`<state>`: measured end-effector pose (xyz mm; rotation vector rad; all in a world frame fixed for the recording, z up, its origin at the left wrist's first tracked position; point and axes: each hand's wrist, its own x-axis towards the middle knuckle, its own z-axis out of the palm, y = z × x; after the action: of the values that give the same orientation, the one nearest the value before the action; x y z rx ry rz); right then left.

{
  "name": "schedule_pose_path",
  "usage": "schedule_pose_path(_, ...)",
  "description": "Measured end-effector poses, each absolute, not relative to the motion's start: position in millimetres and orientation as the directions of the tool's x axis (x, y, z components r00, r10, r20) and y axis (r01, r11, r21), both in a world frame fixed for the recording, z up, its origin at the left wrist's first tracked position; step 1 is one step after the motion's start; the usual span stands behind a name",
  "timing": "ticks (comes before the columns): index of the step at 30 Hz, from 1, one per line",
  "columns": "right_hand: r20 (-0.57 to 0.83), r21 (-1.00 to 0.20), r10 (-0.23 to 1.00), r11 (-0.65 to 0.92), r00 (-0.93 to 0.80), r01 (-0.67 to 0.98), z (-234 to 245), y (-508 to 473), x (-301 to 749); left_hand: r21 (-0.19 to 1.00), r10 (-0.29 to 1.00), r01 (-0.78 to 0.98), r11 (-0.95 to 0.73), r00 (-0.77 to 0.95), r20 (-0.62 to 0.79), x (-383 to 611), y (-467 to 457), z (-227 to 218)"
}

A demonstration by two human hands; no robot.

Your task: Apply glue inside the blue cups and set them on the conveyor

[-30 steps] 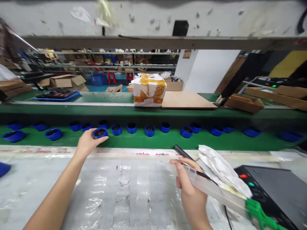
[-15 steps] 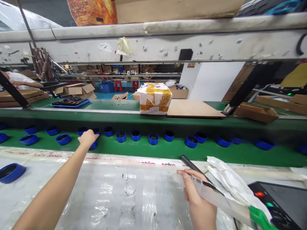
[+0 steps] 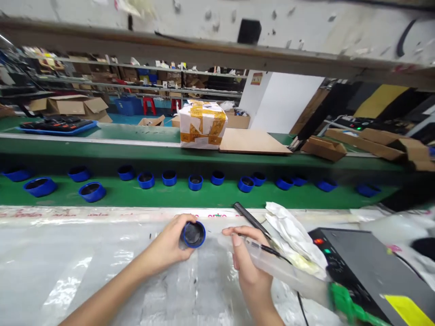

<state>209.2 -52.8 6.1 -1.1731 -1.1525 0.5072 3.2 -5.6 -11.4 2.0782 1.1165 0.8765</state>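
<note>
My left hand (image 3: 169, 246) is closed round a round blue cap (image 3: 193, 234) with a dark inside, held over the plastic-covered bench in front of me. My right hand (image 3: 245, 265) sits just to its right, fingers pinched on a thin black pen-like tool (image 3: 252, 220) together with a long clear plastic strip (image 3: 285, 273) that ends in a green piece (image 3: 346, 304). The open face of the cap points toward the camera.
A row of blue caps (image 3: 195, 181) rides on the green conveyor belt (image 3: 210, 197) beyond the bench. A black control box (image 3: 370, 267) with red and green lights stands at right, crumpled white wrapping (image 3: 292, 231) beside it. A taped parcel (image 3: 202, 123) and cardboard (image 3: 251, 141) lie on the far green shelf.
My left hand left the conveyor belt and came back to the bench holding a blue cap, ending close to my right hand. The right hand kept its grip and barely moved.
</note>
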Motion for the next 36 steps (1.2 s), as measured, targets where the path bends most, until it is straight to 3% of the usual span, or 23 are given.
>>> schedule_pose_path(3,0.467,-0.881,0.844,0.418,0.263,0.223,7,-53,209,0.833,0.907,0.422,-0.358,0.368,0.204,10,-11,-22)
schedule_pose_path(9,0.469,-0.88,0.868,0.445,0.162,0.165,11,-49,200,0.85,0.889,0.371,-0.375,0.404,0.216,8,-8,-22)
schedule_pose_path(17,0.342,-0.94,0.919,0.337,0.196,0.062,6,-51,194,0.847,0.864,0.341,-0.407,0.445,0.236,8,-10,-18)
schedule_pose_path(36,0.38,-0.923,0.89,0.347,0.253,0.167,6,-52,200,0.832,0.851,0.357,-0.425,0.471,0.233,5,-10,-19)
